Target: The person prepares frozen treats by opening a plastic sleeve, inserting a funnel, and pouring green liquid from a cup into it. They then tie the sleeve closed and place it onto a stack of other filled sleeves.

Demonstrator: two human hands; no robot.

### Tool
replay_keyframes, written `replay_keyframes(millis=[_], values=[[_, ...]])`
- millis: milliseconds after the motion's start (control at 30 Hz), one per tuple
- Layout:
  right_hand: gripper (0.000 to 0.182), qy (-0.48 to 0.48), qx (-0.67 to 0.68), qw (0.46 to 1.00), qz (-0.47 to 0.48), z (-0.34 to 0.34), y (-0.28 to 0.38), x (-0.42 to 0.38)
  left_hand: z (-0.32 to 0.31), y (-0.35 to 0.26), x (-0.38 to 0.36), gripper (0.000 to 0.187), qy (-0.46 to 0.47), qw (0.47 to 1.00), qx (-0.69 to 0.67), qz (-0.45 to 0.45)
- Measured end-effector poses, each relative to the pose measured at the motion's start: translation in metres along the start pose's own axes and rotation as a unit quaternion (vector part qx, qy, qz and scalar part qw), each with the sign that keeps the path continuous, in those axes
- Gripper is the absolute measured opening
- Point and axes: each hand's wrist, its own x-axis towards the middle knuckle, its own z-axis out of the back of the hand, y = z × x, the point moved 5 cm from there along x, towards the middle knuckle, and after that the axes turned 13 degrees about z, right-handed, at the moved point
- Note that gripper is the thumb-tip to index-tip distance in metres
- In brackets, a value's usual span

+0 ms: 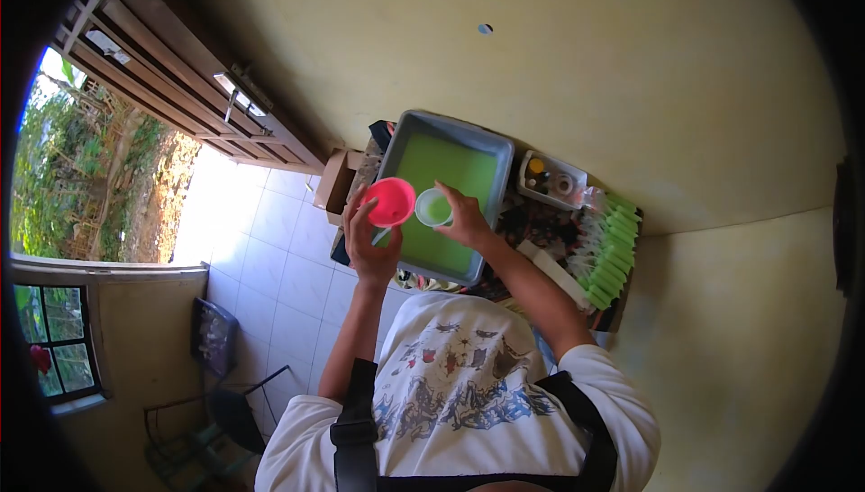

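My left hand (371,244) is closed around a bright pink funnel (390,202), its wide mouth facing up. Below the funnel, between my fingers, something pale shows, too small to make out. In my right hand (465,220) is a small translucent cup (433,208) with green liquid in it, held close beside the funnel's rim. Both are above a grey plastic tub (506,168) that holds a wide pool of green liquid (448,163).
Right of the tub, a white basket (547,179) holds small items, including a tape roll. Several green-filled plastic packets (614,253) lie in a row beside a pale box (552,274). A cardboard box (337,179) stands left, near the open door (203,68). A chair (236,420) is behind.
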Motion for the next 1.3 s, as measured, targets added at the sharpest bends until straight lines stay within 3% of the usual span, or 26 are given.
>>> replay_keyframes(millis=[200, 433, 567, 833, 867, 1300], values=[[0.112, -0.156, 0.072, 0.984, -0.054, 0.098, 0.061, -0.018, -0.021, -0.006, -0.004, 0.07, 0.032, 0.999, -0.011, -0.007], [0.117, -0.311, 0.042, 0.949, 0.008, 0.207, 0.106, -0.057, -0.082, -0.038, -0.018, 0.072, 0.127, 0.991, -0.036, -0.035], [0.12, -0.247, -0.156, 0.956, 0.007, 0.269, 0.137, -0.08, -0.128, -0.07, -0.032, 0.071, 0.178, 0.98, -0.054, -0.07], [0.108, -0.15, -0.256, 0.954, 0.033, 0.353, 0.161, -0.099, -0.191, -0.133, -0.057, 0.072, 0.244, 0.959, -0.058, -0.132], [0.1, -0.154, -0.255, 0.954, 0.042, 0.36, 0.167, -0.098, -0.197, -0.138, -0.06, 0.073, 0.252, 0.956, -0.061, -0.135], [0.09, -0.098, -0.324, 0.935, 0.104, 0.393, 0.18, -0.1, -0.231, -0.164, -0.073, 0.069, 0.236, 0.956, -0.098, -0.143]])
